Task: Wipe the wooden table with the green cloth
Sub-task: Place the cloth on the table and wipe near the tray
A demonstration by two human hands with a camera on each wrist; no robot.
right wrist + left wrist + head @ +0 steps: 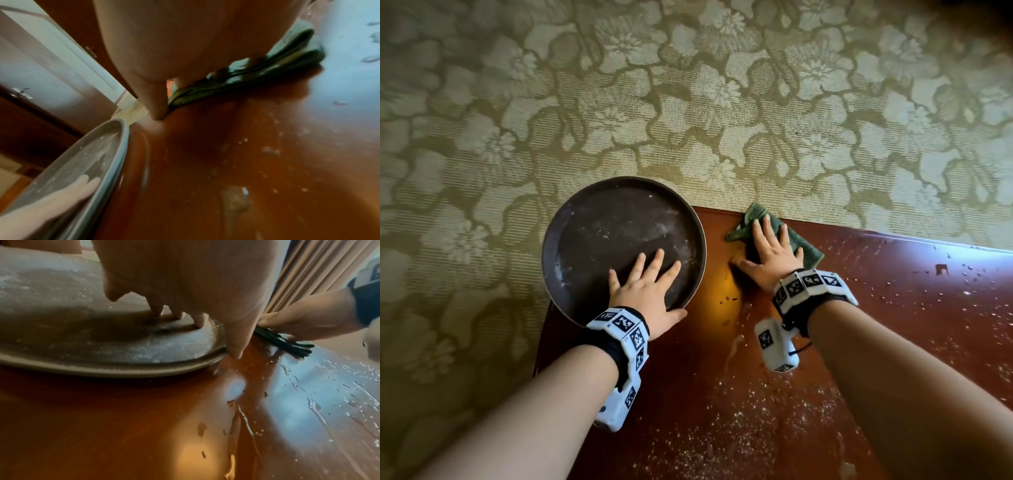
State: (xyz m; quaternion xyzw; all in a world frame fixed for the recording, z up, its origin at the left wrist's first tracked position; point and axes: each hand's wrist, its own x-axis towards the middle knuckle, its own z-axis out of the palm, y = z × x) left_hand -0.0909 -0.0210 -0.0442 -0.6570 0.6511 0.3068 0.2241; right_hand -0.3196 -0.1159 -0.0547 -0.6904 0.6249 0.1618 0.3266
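Mid-wipe: right hand (767, 255) lies flat on the cloth (796, 243) beside the tray (571, 219), left hand (649, 291) flat on the tray, crumbs (739, 425) probably next.

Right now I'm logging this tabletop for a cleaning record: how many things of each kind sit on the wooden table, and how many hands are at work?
Round dark brown trays: 1
Folded green cloths: 1
Hands, the left hand flat in the tray and the right hand pressing the cloth: 2
Total: 4
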